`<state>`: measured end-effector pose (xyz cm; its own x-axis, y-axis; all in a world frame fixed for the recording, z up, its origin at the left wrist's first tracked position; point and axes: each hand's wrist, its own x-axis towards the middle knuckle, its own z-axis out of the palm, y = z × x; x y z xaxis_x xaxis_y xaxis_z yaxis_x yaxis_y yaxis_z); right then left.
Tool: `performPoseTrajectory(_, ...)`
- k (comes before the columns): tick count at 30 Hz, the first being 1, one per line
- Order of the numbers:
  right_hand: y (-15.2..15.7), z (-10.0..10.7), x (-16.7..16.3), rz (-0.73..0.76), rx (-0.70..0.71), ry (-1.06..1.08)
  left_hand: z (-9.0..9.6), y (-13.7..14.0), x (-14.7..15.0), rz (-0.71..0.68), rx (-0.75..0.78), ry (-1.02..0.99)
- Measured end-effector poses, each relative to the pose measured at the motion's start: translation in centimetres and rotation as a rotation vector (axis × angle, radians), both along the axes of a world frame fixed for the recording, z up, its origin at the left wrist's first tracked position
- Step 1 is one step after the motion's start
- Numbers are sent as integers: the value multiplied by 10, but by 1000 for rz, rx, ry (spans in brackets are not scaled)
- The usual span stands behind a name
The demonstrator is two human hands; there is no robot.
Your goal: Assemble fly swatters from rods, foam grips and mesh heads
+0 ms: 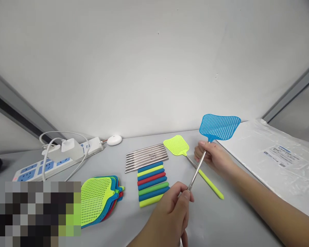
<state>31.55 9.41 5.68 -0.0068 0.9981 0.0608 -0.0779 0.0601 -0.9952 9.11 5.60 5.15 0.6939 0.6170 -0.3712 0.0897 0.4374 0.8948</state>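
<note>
A fly swatter with a blue perforated head [218, 127] and a metal rod is held up at a tilt between both hands. My right hand [216, 157] is closed around the rod just below the blue head. Lower down, my left hand [173, 209] grips the same rod; whatever lies below that fist is mostly hidden. Behind the rod, a yellow-green fly swatter [176, 145] with a metal rod and yellow-green handle lies on the table. Left of my hands are several coloured handles [153, 178] in a row, with several metal rods [144, 157] just behind them.
A stack of swatter heads [95, 199] lies at the left on the grey table [113, 230]. Beyond it are a power strip [59, 168] with white plugs and cables and a white oval device [114, 140]. A plastic-wrapped white package [278, 154] lies at the right.
</note>
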Motion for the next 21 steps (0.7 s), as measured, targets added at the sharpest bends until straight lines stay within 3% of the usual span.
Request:
performPoseTrajectory(4,-14,-7,-31,75,-76,-75,-2,4,-1,33,35,25)
performPoseTrajectory(10,-30,-13,-62,312,-171,-92,-16,6,-1,15,74,-27)
performPoseTrajectory(13,-29,-11,-57,334,-161,-140,-18,5,1,7,77,-4)
performPoseTrajectory(17,-19,-2,-39,265,-54,-279,-3,6,0,26,122,101)
performPoseTrajectory(21,-7,6,-14,158,23,-282,19,15,-7,-98,398,365)
